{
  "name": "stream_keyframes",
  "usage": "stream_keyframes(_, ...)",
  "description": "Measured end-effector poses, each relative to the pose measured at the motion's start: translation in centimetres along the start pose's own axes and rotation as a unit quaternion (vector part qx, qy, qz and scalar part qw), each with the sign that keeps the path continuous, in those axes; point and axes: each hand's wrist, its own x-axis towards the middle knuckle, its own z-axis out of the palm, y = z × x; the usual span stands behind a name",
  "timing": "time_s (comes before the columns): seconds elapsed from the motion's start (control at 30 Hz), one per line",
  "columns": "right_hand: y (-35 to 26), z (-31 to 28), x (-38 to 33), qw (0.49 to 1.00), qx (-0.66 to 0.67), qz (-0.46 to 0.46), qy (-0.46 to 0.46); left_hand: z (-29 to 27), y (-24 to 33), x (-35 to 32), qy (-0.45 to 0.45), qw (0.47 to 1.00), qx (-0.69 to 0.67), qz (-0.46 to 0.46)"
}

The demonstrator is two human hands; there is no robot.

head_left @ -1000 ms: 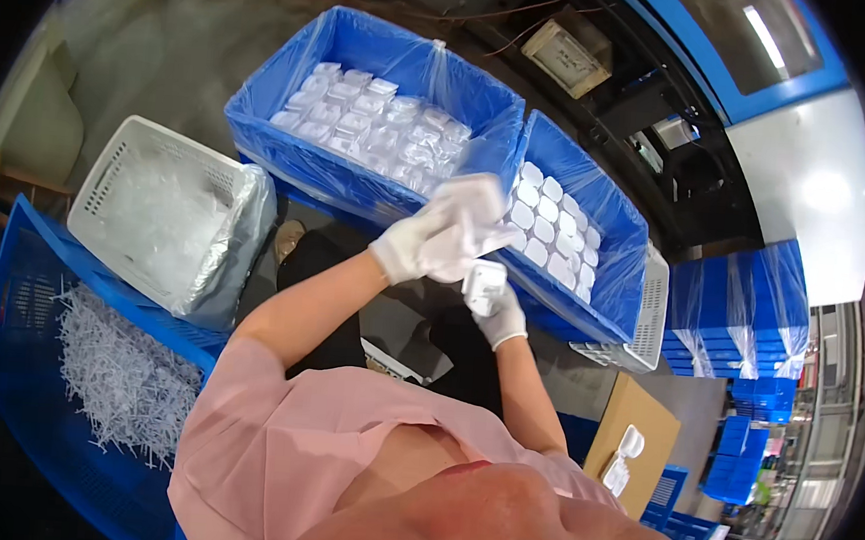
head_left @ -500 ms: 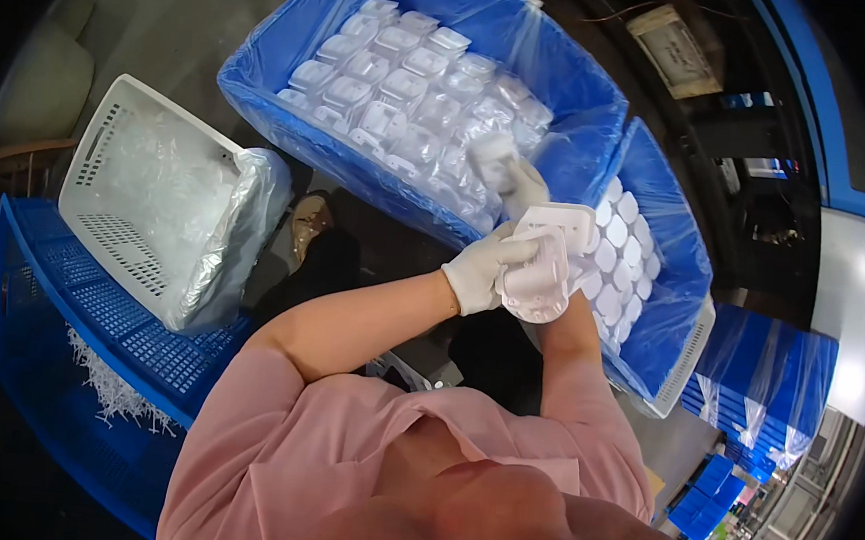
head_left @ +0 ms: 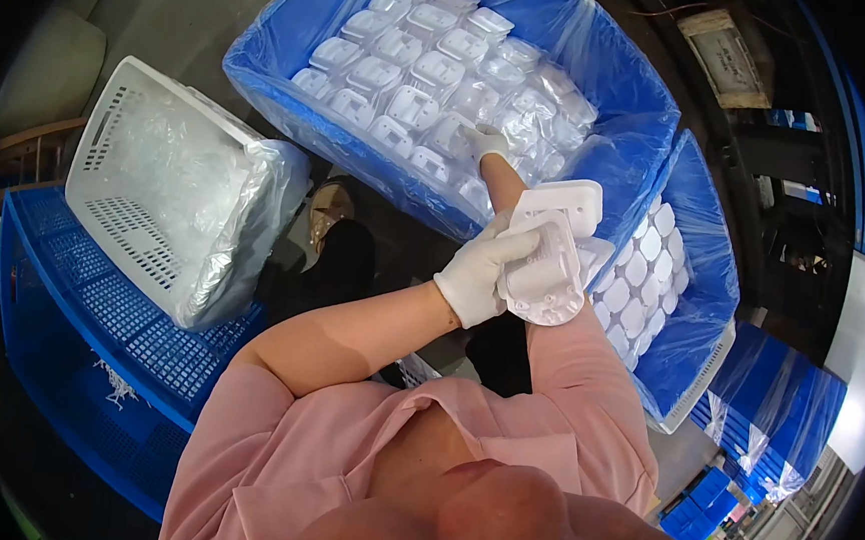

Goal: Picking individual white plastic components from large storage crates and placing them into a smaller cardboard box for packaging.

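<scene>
Farther over the bagged parts (head_left: 412, 108) in the blue bin (head_left: 615, 92), the right hand (head_left: 487, 141) has moved; its grip I cannot tell. Left hand (head_left: 477, 275) clamps white parts (head_left: 548, 270), probably raised to clear that reach.

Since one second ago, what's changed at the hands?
Right hand moved from beside the left hand, where it held a white part, forward over the white pieces in the larger blue bin; whether it let go is unclear. View shifted too. Left hand still holds white plastic parts.
</scene>
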Motion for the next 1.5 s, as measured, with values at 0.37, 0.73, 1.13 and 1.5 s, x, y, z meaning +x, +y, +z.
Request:
stream_keyframes(0.37,-0.9,-4.9,-2.5,0.977,-0.162,-0.121,0.070,-0.6,-0.2,1.3,0.041,0.997,-0.014,0.067)
stream_keyframes(0.73,1.1,-1.2,0.5,0.980,-0.193,-0.011,-0.051,0.4,0.3,1.0,0.000,0.997,-0.022,0.079)
stream_keyframes(1.13,3.4,0.1,2.8,0.989,-0.150,0.012,-0.013,-0.6,0.5,1.3,0.035,0.997,-0.024,0.064)
stream_keyframes(1.5,-0.5,-1.6,4.7,0.972,-0.078,0.218,-0.047,-0.7,0.3,1.6,0.047,0.997,-0.014,0.052)
